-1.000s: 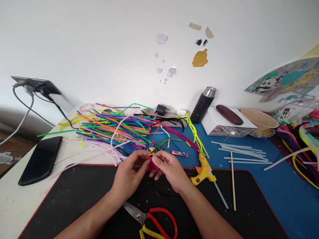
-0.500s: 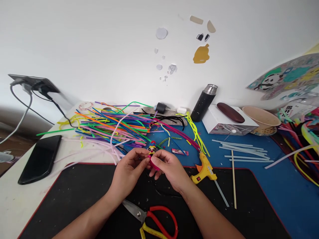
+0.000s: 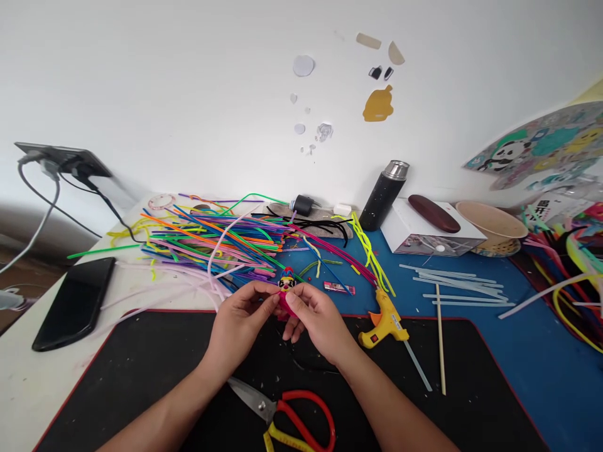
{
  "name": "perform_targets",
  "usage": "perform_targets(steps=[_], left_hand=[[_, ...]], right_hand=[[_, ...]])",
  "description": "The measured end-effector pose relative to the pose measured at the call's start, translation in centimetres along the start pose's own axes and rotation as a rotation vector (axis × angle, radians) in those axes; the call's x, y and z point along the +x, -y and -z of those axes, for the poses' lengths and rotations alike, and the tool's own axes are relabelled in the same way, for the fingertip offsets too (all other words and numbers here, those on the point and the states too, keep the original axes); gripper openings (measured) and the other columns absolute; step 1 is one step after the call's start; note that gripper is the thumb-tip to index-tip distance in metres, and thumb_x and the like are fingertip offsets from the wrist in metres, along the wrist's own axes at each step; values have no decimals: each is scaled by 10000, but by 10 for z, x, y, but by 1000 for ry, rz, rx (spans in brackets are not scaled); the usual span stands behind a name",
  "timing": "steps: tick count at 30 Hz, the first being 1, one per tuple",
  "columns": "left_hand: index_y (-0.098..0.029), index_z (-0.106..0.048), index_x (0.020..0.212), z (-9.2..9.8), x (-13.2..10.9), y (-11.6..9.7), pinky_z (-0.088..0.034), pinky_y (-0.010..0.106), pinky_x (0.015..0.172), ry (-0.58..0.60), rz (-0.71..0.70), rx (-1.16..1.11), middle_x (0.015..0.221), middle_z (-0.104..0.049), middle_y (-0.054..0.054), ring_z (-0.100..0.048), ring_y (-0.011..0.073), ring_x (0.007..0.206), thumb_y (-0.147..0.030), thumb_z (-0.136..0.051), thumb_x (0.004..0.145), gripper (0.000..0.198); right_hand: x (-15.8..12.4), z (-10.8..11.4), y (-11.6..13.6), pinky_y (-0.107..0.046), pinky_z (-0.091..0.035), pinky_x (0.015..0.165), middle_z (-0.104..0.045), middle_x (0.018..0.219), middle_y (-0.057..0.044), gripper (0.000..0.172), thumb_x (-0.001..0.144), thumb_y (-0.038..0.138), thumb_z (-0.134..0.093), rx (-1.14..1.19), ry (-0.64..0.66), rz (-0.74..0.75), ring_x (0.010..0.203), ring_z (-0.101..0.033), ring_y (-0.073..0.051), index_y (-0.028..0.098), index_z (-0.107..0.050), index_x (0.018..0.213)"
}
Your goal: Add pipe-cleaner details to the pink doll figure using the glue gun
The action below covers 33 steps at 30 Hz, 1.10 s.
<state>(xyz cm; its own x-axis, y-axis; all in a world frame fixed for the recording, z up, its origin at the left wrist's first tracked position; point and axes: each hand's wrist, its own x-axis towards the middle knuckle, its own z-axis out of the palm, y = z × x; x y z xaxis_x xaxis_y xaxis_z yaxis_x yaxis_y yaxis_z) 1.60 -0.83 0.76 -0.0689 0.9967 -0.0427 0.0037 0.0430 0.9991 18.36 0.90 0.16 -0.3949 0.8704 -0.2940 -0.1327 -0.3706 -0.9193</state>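
Between my two hands is a small clown figure (image 3: 286,285), with a blue-and-red top, a pale face with black eye patches and a bright pink body. My left hand (image 3: 242,319) pinches the pink body from the left, thumb and fingertips together. From the right, my right hand (image 3: 313,320) grips the same body, thumb in front and other fingers curled behind and below. Fingers cover part of the body. Below the hands, scissors (image 3: 277,408) with red and yellow handles lie spread on the black mat (image 3: 155,364).
A heap of coloured pipe cleaners (image 3: 221,242) lies behind my left hand. To the right are a yellow glue gun (image 3: 387,320), a wooden stick (image 3: 441,339) and several glue sticks (image 3: 461,285). A black flask (image 3: 384,196), a white box (image 3: 433,235) and a phone (image 3: 75,304) stand or lie farther out.
The hands have turned the clown figure slightly, so more of its pink body shows between the fingers. Both hands still hold it; the whole view has shifted a little.
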Motion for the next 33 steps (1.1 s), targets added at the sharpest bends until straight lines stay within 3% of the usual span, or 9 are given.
perform_targets(steps=[5, 17, 26, 33], left_hand=[[-213, -774, 934, 1, 0, 4, -615, 280, 712, 16, -1, 7, 839, -781, 19, -739, 181, 728, -362, -773, 871, 161], [-234, -821, 904, 3, -1, -1, -598, 275, 705, 39, -127, 145, 891, -767, 45, -728, 185, 754, -320, -717, 902, 135], [-231, -798, 909, 3, -2, -2, -573, 235, 601, 30, -57, 37, 818, -744, 8, -668, 140, 638, -309, -746, 882, 97], [-217, -766, 917, 1, -3, 0, -614, 268, 721, 42, 28, -130, 798, -752, -6, -730, 158, 709, -318, -793, 873, 114]], right_hand=[[0, 1, 0, -199, -461, 421, -644, 719, 36, 512, 844, 694, -710, -31, -38, 22, 442, -611, -94, 195, -609, 893], [0, 0, 1, -193, -455, 420, -644, 737, 32, 495, 844, 675, -719, -3, -5, -9, 469, -638, -101, 193, -611, 879], [0, 1, 2, -198, -466, 418, -638, 693, 37, 492, 832, 661, -739, 18, -4, -24, 463, -648, -116, 189, -617, 896], [0, 1, 3, -192, -450, 406, -683, 753, 16, 492, 848, 668, -727, 63, 4, -39, 456, -643, -106, 197, -595, 903]])
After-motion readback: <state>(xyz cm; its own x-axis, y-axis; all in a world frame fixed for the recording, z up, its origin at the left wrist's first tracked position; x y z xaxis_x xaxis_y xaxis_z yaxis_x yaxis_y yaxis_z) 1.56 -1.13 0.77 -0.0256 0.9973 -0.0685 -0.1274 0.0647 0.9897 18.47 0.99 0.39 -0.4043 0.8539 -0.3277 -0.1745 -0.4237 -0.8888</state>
